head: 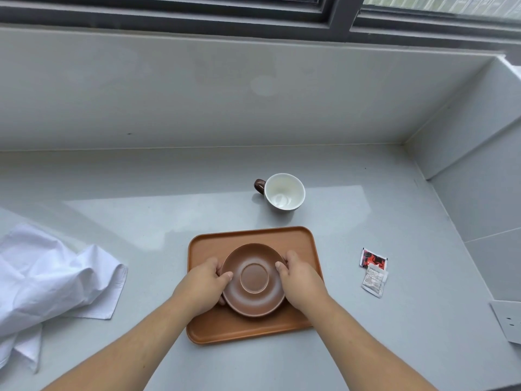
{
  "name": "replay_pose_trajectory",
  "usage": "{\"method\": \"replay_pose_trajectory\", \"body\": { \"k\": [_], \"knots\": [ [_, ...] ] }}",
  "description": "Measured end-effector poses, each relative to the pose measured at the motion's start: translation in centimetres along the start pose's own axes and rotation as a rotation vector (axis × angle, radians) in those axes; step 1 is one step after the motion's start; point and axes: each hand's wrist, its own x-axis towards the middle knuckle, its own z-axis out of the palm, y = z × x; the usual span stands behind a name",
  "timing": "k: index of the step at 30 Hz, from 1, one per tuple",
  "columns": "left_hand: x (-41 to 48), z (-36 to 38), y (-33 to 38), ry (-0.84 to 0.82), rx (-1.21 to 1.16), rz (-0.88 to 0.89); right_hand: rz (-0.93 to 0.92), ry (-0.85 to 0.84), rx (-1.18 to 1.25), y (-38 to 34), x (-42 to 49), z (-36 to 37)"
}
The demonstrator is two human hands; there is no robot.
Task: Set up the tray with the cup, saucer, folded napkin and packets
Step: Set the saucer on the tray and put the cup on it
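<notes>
A brown saucer point(253, 280) is over the middle of the orange-brown tray point(253, 328). My left hand point(204, 283) grips the saucer's left rim and my right hand point(300, 277) grips its right rim. I cannot tell whether the saucer rests on the tray or hovers just above it. Beyond the tray stands a cup point(283, 191), white inside with a brown handle on its left. A crumpled white napkin point(48, 277) lies unfolded at the far left. Two packets, one red and black point(372, 258) and one white point(373, 282), lie to the right of the tray.
The grey counter point(141, 221) meets a pale wall at the back and a raised ledge on the right. A white wall socket plate point(507, 320) sits at the right edge. A window runs along the top.
</notes>
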Motion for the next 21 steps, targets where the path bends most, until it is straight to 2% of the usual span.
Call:
{"method": "replay_pose_trajectory", "body": {
  "k": [18,21],
  "knots": [
    [0.2,-0.1,0.5,-0.011,0.062,-0.031,0.006,0.007,-0.053,-0.8,0.1,0.0],
    [0.2,-0.5,1.1,-0.013,0.210,-0.034,0.006,0.000,-0.065,-0.9,0.0,-0.1]
  ]
}}
